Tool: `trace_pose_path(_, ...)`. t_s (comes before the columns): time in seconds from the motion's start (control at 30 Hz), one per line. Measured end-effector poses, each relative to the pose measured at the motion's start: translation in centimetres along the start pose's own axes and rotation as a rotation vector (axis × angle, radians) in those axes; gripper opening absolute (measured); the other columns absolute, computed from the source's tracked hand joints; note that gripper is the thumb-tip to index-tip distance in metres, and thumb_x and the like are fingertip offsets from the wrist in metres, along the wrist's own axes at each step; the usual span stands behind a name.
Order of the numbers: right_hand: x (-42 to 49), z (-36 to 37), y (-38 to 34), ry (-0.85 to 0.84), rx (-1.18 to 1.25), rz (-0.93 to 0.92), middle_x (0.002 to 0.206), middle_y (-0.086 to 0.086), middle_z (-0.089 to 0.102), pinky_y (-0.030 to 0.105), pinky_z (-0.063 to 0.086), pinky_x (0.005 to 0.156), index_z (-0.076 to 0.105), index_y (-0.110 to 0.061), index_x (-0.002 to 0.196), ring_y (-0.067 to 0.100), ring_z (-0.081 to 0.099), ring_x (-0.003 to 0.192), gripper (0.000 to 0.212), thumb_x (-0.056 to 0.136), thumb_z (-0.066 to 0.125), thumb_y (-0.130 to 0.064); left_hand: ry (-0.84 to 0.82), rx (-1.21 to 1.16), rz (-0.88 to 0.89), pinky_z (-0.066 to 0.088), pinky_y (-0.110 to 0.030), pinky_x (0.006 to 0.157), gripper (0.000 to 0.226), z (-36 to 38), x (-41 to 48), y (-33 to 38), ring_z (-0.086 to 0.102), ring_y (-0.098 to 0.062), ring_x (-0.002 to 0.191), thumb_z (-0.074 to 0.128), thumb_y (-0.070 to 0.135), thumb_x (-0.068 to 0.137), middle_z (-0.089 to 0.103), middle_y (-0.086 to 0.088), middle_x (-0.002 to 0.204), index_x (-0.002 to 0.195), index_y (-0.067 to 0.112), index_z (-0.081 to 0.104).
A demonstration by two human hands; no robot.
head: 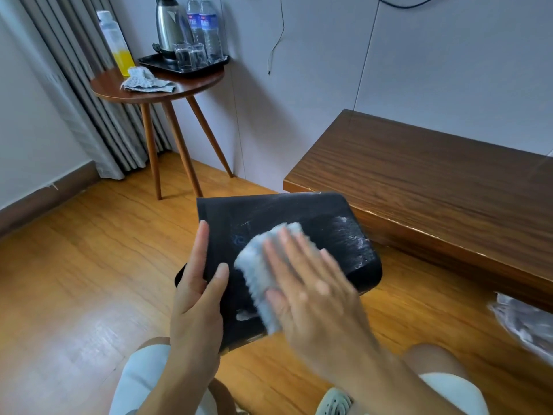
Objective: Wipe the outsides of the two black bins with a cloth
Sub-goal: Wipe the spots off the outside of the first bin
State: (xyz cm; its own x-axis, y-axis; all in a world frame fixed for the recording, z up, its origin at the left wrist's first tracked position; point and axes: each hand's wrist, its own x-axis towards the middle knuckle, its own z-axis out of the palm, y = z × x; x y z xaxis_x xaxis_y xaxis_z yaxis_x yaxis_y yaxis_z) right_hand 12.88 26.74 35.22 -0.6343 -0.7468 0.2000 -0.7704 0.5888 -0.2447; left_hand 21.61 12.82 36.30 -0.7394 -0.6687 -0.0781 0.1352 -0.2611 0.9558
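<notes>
Bin [299,217] tipped over wood floor [74,280] beside bench [434,175]; my left hand [197,298] grips its edge, right hand [317,289] presses cloth [257,265] flat-fingered.

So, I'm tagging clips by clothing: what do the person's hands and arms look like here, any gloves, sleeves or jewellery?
Both are bare: the left hand and the right hand wear no gloves, and no rings or watch show. No sleeves reach the visible forearms. The right hand is motion-blurred, so fine detail there cannot be told.

The right hand [311,283] is motion-blurred, and clear plastic [523,324] is cut off at the frame's right edge.
</notes>
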Motion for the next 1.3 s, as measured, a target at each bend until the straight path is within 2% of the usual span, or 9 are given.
trace_pose_path(0.1,1.9,-1.1,4.9,-0.022,0.012,0.235,0.17,-0.006,-0.008,0.044,0.003,0.127,-0.008,-0.032,0.161,0.013,-0.009,0.157,0.065,0.1,-0.01,-0.054,-0.021,0.021,0.046,0.048,-0.054,0.105,0.063,-0.8,0.0,0.1,0.062,-0.024,0.127,0.046,0.009,0.105,0.065,0.014,0.136,0.144,0.058,0.045)
trace_pose_path(0.17,2.8,-1.7,6.7,-0.009,0.037,0.335,0.172,-0.001,-0.006,0.047,0.01,0.128,-0.007,-0.028,0.162,0.016,-0.006,0.157,0.068,0.1,-0.011,-0.054,-0.067,0.048,0.086,0.05,-0.053,0.101,0.055,-0.7,0.0,0.1,0.063,-0.028,0.124,0.042,0.006,0.106,0.069,0.004,0.131,0.141,0.046,0.054)
trace_pose_path(0.3,2.0,-0.8,1.6,0.006,0.058,0.18,0.17,0.0,-0.012,0.045,0.005,0.129,-0.011,-0.029,0.161,0.02,-0.015,0.157,0.065,0.101,-0.002,-0.053,-0.06,0.085,0.071,0.057,-0.05,0.09,0.045,0.5,0.2,-0.1,0.07,-0.028,0.108,0.043,0.01,0.107,0.075,-0.002,0.113,0.116,0.043,0.071)
trace_pose_path(0.43,-0.5,0.3,-3.1,0.041,0.036,-0.061,0.172,0.007,0.004,0.044,0.009,0.126,0.008,-0.022,0.164,0.023,-0.002,0.159,0.062,0.107,0.02,-0.045,-0.093,0.016,0.042,0.06,-0.038,0.079,0.043,0.6,0.4,-0.7,0.072,-0.029,0.101,0.043,0.004,0.105,0.076,-0.009,0.112,0.115,0.032,0.074)
trace_pose_path(0.67,4.3,-1.4,5.6,0.016,0.065,0.343,0.171,0.008,-0.006,0.043,0.006,0.128,-0.007,-0.024,0.162,0.023,-0.008,0.157,0.066,0.102,-0.002,-0.051,-0.174,0.02,0.079,0.054,-0.055,0.097,0.041,-0.2,-0.2,-0.5,0.067,-0.032,0.118,0.049,0.008,0.103,0.072,-0.007,0.124,0.128,0.034,0.067)
trace_pose_path(0.93,1.9,0.0,-2.5,0.059,0.081,-0.019,0.171,0.005,-0.009,0.043,0.001,0.127,-0.002,-0.029,0.163,0.021,-0.014,0.157,0.061,0.107,0.013,-0.048,-0.256,-0.064,0.045,0.059,-0.042,0.094,0.04,-0.6,0.5,-0.5,0.068,-0.033,0.117,0.056,0.016,0.095,0.07,-0.013,0.129,0.13,0.032,0.068)
trace_pose_path(1.07,4.6,-1.3,2.5,0.073,0.071,0.228,0.171,0.005,-0.01,0.038,-0.003,0.124,-0.009,-0.031,0.161,0.023,-0.012,0.157,0.06,0.105,0.003,-0.05,-0.226,-0.035,0.08,0.061,-0.04,0.086,0.044,-1.3,0.0,-0.6,0.069,-0.032,0.117,0.052,0.016,0.092,0.071,-0.01,0.128,0.131,0.032,0.066)
trace_pose_path(1.17,6.2,-2.5,5.6,0.018,0.123,0.405,0.172,0.006,-0.003,0.045,0.01,0.128,0.0,-0.029,0.163,0.025,-0.006,0.158,0.058,0.109,0.012,-0.045,-0.241,-0.04,0.072,0.061,-0.039,0.086,0.044,-1.3,-0.2,-0.5,0.068,-0.033,0.118,0.052,0.015,0.091,0.071,-0.009,0.128,0.13,0.032,0.067)
trace_pose_path(1.3,5.7,-1.9,2.0,0.084,0.131,0.259,0.172,0.005,-0.004,0.047,0.01,0.128,-0.003,-0.031,0.162,0.024,-0.009,0.158,0.059,0.106,0.007,-0.048,-0.279,-0.018,0.094,0.06,-0.039,0.089,0.042,-0.3,0.3,-0.3,0.068,-0.032,0.118,0.053,0.014,0.094,0.071,-0.011,0.127,0.131,0.03,0.067)
